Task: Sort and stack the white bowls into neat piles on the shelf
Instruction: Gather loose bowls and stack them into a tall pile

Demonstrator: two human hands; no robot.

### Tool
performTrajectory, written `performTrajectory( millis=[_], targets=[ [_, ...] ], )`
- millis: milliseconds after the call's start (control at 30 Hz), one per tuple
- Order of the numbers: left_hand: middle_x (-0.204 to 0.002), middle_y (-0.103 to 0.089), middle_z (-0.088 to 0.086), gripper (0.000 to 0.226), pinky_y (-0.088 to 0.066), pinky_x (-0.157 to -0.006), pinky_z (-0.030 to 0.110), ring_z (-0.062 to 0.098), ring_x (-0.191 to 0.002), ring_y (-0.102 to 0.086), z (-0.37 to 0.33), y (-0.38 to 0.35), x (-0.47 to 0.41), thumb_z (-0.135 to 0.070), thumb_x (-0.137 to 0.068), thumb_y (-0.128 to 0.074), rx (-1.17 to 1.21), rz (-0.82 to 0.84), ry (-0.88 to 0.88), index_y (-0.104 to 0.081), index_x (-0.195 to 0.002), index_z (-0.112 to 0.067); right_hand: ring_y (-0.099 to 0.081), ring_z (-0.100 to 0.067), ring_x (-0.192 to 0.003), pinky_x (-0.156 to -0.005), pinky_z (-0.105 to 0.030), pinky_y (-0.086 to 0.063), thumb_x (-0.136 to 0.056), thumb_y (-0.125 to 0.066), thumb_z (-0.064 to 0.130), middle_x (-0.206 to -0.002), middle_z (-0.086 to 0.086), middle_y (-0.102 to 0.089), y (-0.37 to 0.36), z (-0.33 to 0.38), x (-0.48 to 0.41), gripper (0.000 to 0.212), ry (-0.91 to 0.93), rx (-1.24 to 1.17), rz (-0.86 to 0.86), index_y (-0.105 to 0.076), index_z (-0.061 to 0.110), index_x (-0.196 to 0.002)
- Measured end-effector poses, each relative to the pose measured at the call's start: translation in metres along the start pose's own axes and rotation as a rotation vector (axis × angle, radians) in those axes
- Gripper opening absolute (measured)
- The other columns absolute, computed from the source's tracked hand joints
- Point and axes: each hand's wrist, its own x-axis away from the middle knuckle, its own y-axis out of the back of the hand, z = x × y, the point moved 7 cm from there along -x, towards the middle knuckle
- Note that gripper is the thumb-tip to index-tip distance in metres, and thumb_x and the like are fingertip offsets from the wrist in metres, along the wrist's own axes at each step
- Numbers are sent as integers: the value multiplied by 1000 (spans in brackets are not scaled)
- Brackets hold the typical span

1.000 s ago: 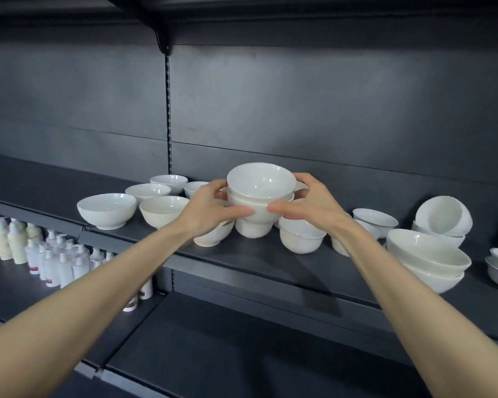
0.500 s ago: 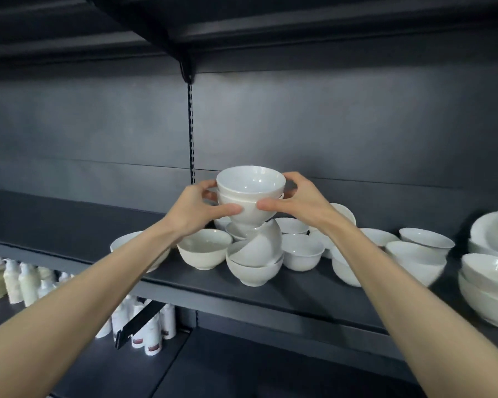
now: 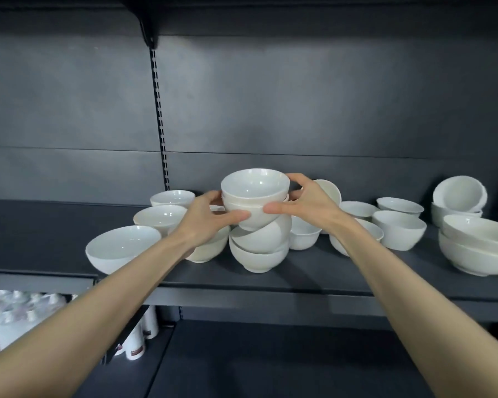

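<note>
Head view: your left hand (image 3: 210, 222) and right hand (image 3: 311, 208) clasp the nested bowls (image 3: 255, 196) between them; directly beneath, a tilted bowl (image 3: 265, 235), probably unseated. Level it first.

No text, number or sign can be read. The white bottles (image 3: 135, 338) on the lower shelf, down and to the left of the left hand's fingers (image 3: 236, 216), carry dark reddish label bands, but any print on them is too blurred to make out.
</note>
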Motion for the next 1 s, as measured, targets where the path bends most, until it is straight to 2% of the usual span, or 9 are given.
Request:
performTrajectory(
  millis=[100, 200, 333, 467, 533, 733, 900, 1000],
  targets=[
    [-111, -66, 6, 46, -46, -62, 6, -4, -74, -65, 6, -3, 0, -19, -77, -78, 18, 1, -10, -60, -117, -8, -65, -6, -83, -71, -19, -46, -62, -89, 26, -89, 8, -66, -1, -2, -1, 66, -4, 3, -16, -49, 32, -113],
    [-111, -65, 3, 47, -47, -65, 6, -6, -80, -63, 10, -6, 0, -23, -78, -77, 19, 24, -9, -57, -119, -11, -66, -7, -82, -75, -21, -48, -61, -89, 25, -91, 6, -67, -2, -4, -1, 69, -8, 4, -15, -49, 31, -117],
    [-116, -61, -4, 54, -46, -74, 6, 2, -99, -57, 17, -11, -1, -28, -79, -76, 4, 35, -22, -53, -127, -16, -67, -11, -89, -81, -24, -51, -62, -89, 24, -95, 2, -68, -4, -13, 0, 73, -38, -16, -12, -49, 27, -123],
    [-117, -61, -3, 57, -41, -69, -1, -20, -84, -56, 22, -18, 0, -23, -81, -74, 34, 46, -25, -49, -131, -13, -67, -12, -96, -92, -31, -52, -60, -90, 24, -102, -1, -71, -7, -26, 2, 76, -47, -44, -17, -51, 28, -125],
    [-116, -61, -2, 56, -41, -68, -1, -22, -82, -56, 23, -19, 0, -21, -81, -74, 49, 49, -28, -49, -130, -12, -68, -14, -95, -92, -32, -51, -59, -90, 24, -103, -2, -70, -7, -27, 1, 77, -44, -45, -15, -51, 28, -124],
    [-114, -60, 2, 58, -49, -75, 8, -15, -82, -61, 27, -20, 0, -17, -79, -75, 79, 71, -19, -48, -130, -8, -68, -19, -98, -94, -35, -51, -55, -92, 29, -106, -4, -69, -8, -33, 1, 82, -51, -53, -14, -50, 29, -125],
    [-112, -57, 3, 54, -48, -70, 6, -14, -78, -62, 23, -21, 2, -9, -80, -74, 104, 76, -15, -49, -129, -5, -66, -18, -101, -88, -28, -50, -59, -91, 28, -106, -1, -68, -8, -34, 6, 80, -62, -73, -17, -49, 28, -127],
    [-114, -58, 6, 56, -49, -72, 9, -1, -85, -66, 24, -20, 3, -8, -78, -76, 130, 74, -5, -51, -128, -7, -64, -17, -104, -84, -24, -48, -61, -90, 26, -108, 2, -65, -10, -35, 9, 77, -64, -91, -16, -48, 31, -125]
  ],
)
